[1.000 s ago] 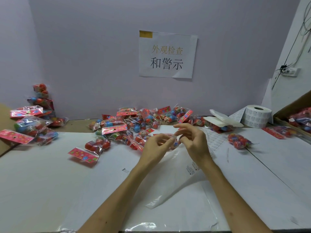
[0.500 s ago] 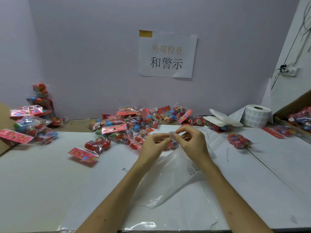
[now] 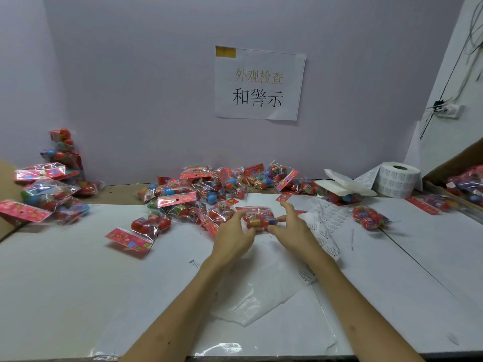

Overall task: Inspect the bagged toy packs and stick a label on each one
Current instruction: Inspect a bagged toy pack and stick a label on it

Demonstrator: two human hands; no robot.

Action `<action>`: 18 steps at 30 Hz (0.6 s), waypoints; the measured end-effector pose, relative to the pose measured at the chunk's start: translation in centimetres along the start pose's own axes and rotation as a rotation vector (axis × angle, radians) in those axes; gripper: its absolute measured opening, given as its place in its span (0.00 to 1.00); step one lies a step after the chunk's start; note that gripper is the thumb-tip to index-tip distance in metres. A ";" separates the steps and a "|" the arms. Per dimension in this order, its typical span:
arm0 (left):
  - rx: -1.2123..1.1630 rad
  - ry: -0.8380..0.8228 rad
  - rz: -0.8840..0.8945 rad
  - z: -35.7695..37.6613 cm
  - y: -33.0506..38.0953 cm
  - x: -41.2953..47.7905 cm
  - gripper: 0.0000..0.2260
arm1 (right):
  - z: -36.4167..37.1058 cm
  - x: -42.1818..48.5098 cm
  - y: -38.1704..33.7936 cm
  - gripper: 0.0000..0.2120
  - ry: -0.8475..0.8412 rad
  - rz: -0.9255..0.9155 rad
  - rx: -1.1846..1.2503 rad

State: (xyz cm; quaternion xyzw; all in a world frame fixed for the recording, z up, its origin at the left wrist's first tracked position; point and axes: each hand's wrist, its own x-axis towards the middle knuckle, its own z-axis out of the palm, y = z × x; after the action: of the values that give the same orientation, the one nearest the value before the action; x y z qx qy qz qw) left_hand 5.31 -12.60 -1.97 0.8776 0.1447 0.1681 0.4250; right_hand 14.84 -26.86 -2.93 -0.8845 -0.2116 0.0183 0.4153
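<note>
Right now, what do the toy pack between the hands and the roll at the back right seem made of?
Toy pack: clear glossy plastic film, going by the glints and its see-through look. Roll: matte white paper, likely labels, wound round a hollow middle.

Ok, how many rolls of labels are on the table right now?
1. The label roll stands at the back right corner of the table, beside the cardboard box, with a strip unwound from it. Others may be hidden in the box.
</note>
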 end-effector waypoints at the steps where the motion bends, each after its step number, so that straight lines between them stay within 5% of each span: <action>1: 0.021 -0.012 -0.010 0.1 0.0 0.0 0.22 | 0.0 0.1 0.0 0.35 0.010 0.006 0.024; 8: -0.296 0.033 -0.039 -0.2 0.0 0.3 0.10 | -0.3 0.0 -0.2 0.24 0.123 -0.009 0.135; 15: -0.879 0.014 -0.294 -1.0 0.6 0.6 0.27 | -0.9 -0.6 -1.4 0.23 0.289 -0.142 0.369; 18: -0.996 -0.084 -0.296 -1.3 0.5 0.7 0.20 | -1.0 -0.9 -1.8 0.25 0.260 -0.202 0.484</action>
State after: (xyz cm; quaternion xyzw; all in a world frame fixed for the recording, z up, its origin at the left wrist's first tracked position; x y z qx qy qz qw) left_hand 5.49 -11.69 -0.64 0.5451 0.1522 0.1192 0.8158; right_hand 13.62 -26.96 -1.08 -0.7290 -0.2331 -0.0869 0.6376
